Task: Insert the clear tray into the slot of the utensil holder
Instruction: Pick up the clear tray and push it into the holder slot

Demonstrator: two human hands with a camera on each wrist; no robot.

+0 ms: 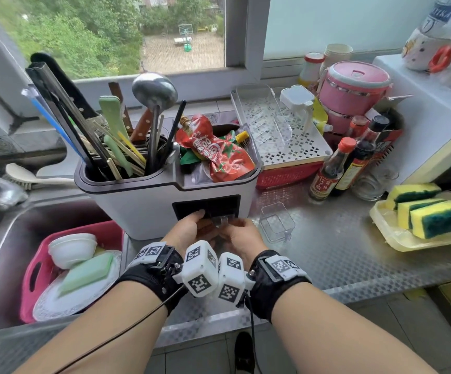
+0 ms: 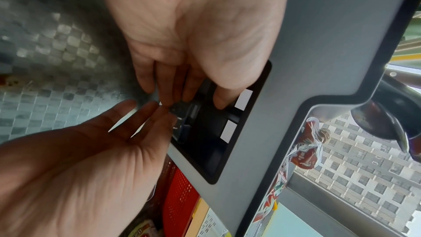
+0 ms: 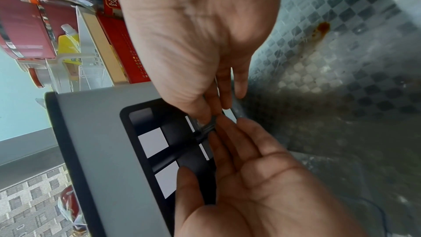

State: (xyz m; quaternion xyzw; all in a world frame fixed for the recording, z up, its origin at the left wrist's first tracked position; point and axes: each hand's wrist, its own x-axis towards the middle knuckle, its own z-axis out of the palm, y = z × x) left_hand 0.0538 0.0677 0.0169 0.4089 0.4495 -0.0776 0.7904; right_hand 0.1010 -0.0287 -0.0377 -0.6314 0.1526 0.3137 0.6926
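Note:
The white utensil holder (image 1: 138, 209) stands on the steel counter, full of knives, ladles and sauce packets. Its dark slot (image 1: 219, 205) opens low on the front face. The clear tray (image 1: 222, 220) sits at the slot's mouth and is partly inside, with only its front tab plain to see. My left hand (image 1: 192, 228) holds the tray's left side, thumb reaching into the slot (image 3: 159, 120) and fingers beneath. My right hand (image 1: 243, 233) pinches the tab (image 3: 206, 127) between thumb and fingers. In the left wrist view the tray (image 2: 182, 114) lies between both sets of fingertips.
A second clear tray (image 1: 277, 225) lies on the counter just right of my hands. Sauce bottles (image 1: 332, 166) and a red basket (image 1: 286, 174) stand behind it, and a tray of sponges (image 1: 421, 217) at the far right. The sink at left holds a pink basin (image 1: 43, 265) with dishes.

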